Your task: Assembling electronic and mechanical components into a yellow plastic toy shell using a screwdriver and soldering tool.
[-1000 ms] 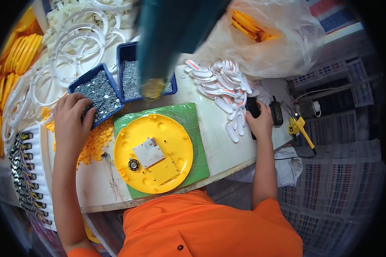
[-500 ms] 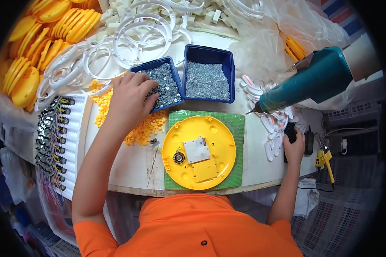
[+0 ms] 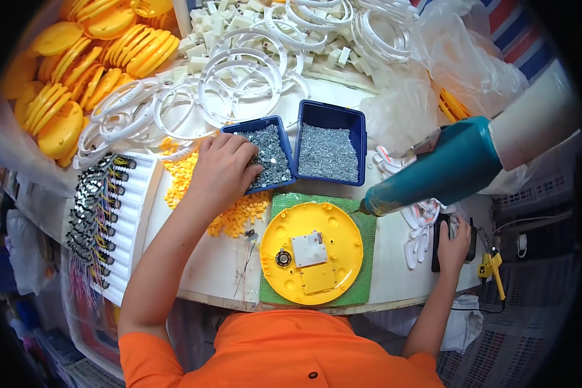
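My left hand (image 3: 225, 165) reaches over the edge of a blue bin (image 3: 284, 139) of small shiny metal pieces. Its fingers are curled down into the bin, and whatever they pinch is hidden. My right hand (image 3: 454, 244) grips a black phone (image 3: 441, 249) at the right, thumb on top. Between my arms, a round yellow plastic shell (image 3: 346, 271) lies on a green mat (image 3: 368, 249). Inside sit a white box (image 3: 309, 249), a yellow cover (image 3: 319, 278) and a small round speaker (image 3: 282, 258). A teal power screwdriver (image 3: 433, 171) hangs above, its tip near the shell's upper right rim.
A second blue bin (image 3: 363, 139) holds small screws. Small yellow parts (image 3: 239, 213) are heaped beside the left bin. White rings (image 3: 239, 71) and stacked yellow discs (image 3: 58, 123) fill the far side. Wired parts (image 3: 94, 213) line the left, and a yellow-handled tool (image 3: 495, 268) hangs at right.
The whole view has shifted, so the bench sits lower in the picture. The screwdriver has come left, closer to the yellow shell. My left hand stays at the bin, my right at the phone.
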`<action>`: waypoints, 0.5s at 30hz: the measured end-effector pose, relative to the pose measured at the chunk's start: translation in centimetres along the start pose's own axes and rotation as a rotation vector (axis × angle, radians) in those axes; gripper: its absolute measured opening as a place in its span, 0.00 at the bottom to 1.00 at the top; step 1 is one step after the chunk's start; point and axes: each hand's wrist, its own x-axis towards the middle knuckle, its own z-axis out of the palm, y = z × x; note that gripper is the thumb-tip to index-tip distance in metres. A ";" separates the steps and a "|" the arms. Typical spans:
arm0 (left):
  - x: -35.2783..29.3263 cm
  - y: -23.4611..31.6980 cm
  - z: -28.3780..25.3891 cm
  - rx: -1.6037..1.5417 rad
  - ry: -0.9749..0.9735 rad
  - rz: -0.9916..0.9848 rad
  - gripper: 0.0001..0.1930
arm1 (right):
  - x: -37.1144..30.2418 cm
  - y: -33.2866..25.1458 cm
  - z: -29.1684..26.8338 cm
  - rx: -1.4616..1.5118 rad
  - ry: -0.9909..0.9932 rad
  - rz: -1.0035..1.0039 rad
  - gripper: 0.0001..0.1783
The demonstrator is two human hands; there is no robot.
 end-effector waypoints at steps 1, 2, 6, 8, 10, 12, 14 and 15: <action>0.3 0.3 -0.1 -0.007 0.022 0.009 0.06 | 0.2 0.0 -0.1 -0.005 0.005 0.010 0.25; 0.4 0.4 -0.2 -0.018 0.021 0.021 0.06 | 0.4 0.1 -0.3 0.020 0.017 -0.021 0.25; 0.1 -1.4 0.3 -0.082 -0.026 0.066 0.07 | 1.5 -0.6 -0.4 0.078 0.086 -0.108 0.23; 0.5 -0.6 -0.3 -0.072 0.015 0.035 0.07 | 1.7 -0.7 -0.6 0.151 0.127 -0.082 0.22; 0.1 -0.9 -0.9 -0.036 0.013 -0.018 0.06 | 2.1 -2.7 -1.5 0.263 0.092 -0.010 0.21; 0.2 -0.6 -0.9 -0.052 0.026 -0.005 0.06 | 2.8 -3.2 -2.5 0.439 0.079 0.040 0.19; 0.3 -0.5 -1.0 -0.046 0.043 0.001 0.06 | 3.0 -5.3 -3.8 0.572 0.054 0.081 0.18; 0.2 -0.3 -0.9 -0.031 0.038 -0.001 0.06 | 3.0 -7.1 -4.3 0.665 0.020 0.021 0.18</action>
